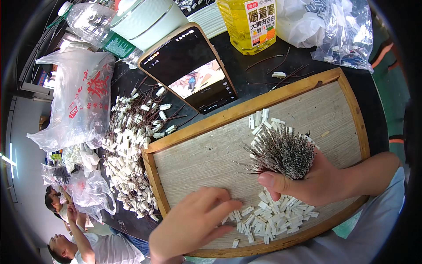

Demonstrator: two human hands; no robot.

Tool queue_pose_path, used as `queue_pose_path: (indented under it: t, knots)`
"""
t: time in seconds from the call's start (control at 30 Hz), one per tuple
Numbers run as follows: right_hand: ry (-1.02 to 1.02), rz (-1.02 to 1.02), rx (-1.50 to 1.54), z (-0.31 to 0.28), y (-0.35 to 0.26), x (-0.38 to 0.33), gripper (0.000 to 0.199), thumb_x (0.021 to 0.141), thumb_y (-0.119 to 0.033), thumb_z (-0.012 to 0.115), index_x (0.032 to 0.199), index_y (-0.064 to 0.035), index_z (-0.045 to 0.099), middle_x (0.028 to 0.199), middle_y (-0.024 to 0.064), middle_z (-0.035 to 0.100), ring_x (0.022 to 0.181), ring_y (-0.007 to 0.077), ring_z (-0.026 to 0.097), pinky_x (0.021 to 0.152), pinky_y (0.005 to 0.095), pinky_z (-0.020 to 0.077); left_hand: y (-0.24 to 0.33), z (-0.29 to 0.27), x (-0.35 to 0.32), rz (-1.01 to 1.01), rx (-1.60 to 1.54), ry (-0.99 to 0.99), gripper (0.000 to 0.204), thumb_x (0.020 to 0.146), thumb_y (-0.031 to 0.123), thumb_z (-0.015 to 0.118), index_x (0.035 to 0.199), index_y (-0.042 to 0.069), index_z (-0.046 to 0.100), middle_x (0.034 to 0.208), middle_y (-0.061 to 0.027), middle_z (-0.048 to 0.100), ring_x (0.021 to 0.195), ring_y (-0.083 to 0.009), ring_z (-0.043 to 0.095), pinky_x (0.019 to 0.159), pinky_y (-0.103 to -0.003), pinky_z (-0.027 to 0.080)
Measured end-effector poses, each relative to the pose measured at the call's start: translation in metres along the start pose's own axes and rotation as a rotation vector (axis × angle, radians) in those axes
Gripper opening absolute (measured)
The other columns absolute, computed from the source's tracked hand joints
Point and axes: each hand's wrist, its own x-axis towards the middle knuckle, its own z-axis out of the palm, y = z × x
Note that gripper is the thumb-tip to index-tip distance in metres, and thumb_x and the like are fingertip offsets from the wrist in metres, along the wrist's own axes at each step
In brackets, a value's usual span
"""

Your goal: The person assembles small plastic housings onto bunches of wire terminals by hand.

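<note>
My right hand [314,180] is wrapped round a thick bundle of thin dark wires [285,154], whose metal terminal ends fan out upward and to the left. Below it, a heap of small white plastic connectors [274,218] lies in a shallow wood-framed tray [189,165]. My left hand [198,220] reaches over the tray's near left part, its thumb and index finger apart at the left edge of the heap. Whether its fingertips touch a connector, I cannot tell. More white connectors [263,119] lie behind the bundle, partly hidden by it.
Left of the tray is a large pile of wired white connectors [127,158]. A phone [193,70] leans upright behind the tray, near a white container [143,22], a plastic bottle [99,31] and a yellow drink jug [248,26]. Plastic bags [79,97] stand around; other people [88,244] sit at left.
</note>
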Motion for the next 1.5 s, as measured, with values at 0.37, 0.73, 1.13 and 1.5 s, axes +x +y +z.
queue_pose_path:
  t: [0.37,0.73,1.13,1.5]
  knots:
    - [0.047,-0.085,-0.005,0.005,0.001,0.0,0.019,0.088,-0.017,0.064,0.097,-0.0011,0.061,0.08,-0.0006,0.062,0.076,0.0029,0.05,0.067,0.0228,0.0431,-0.018,0.021,0.012,-0.087,0.161,0.246,0.022,0.074,0.008,0.07,0.094,0.006,0.061,0.088,-0.0082,0.058,0.079,-0.0267,0.06,0.066,-0.035,0.05]
    - [0.042,-0.027,0.015,0.006,0.002,-0.001,0.018,0.087,-0.018,0.067,0.095,-0.0034,0.061,0.078,-0.0033,0.061,0.074,0.0013,0.05,0.063,0.021,0.042,-0.013,0.013,0.016,0.017,0.129,0.456,0.03,0.066,-0.003,0.073,0.093,0.003,0.062,0.088,-0.0105,0.061,0.077,-0.0256,0.063,0.067,-0.031,0.051]
    - [-0.036,0.017,0.051,0.003,0.001,0.0,0.012,0.086,-0.014,0.068,0.088,-0.0031,0.062,0.076,-0.0045,0.06,0.074,0.0001,0.05,0.062,0.0198,0.0419,-0.015,0.019,0.009,0.049,-0.496,0.608,0.034,0.062,-0.001,0.081,0.094,0.0,0.068,0.087,-0.0089,0.066,0.078,-0.016,0.062,0.065,-0.025,0.048]
    - [-0.127,-0.044,-0.008,0.002,0.008,-0.001,0.015,0.084,-0.007,0.068,0.094,0.0012,0.059,0.081,-0.002,0.061,0.078,0.0007,0.051,0.067,0.0198,0.0443,-0.001,0.022,0.018,0.2,-0.261,0.56,0.027,0.064,0.002,0.079,0.09,0.001,0.07,0.078,-0.0073,0.063,0.068,-0.0172,0.062,0.057,-0.026,0.049]
